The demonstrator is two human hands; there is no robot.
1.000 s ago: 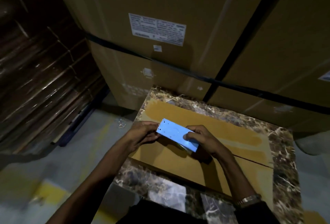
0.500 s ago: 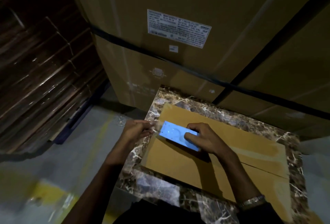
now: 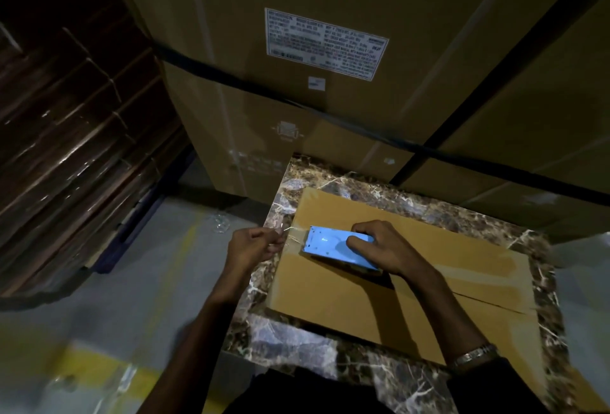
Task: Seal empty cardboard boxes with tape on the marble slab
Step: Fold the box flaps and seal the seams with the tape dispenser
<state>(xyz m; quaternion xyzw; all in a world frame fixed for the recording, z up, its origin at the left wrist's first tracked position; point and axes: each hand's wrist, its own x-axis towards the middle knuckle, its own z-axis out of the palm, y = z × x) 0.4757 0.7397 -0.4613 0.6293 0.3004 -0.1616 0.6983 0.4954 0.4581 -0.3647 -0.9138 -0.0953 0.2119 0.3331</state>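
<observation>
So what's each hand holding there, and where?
The right hand grips the blue tape dispenser at its rear end. The left hand pinches the clear tape's free end.

Dim warehouse, grey floor [image 3: 138,281], stacked cartons [image 3: 330,116]

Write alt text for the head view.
A right hand presses a light blue tape dispenser onto a flat brown cardboard box on a veined brown marble slab, while the left hand pinches clear tape pulled leftward. Large strapped cartons stand behind.
</observation>
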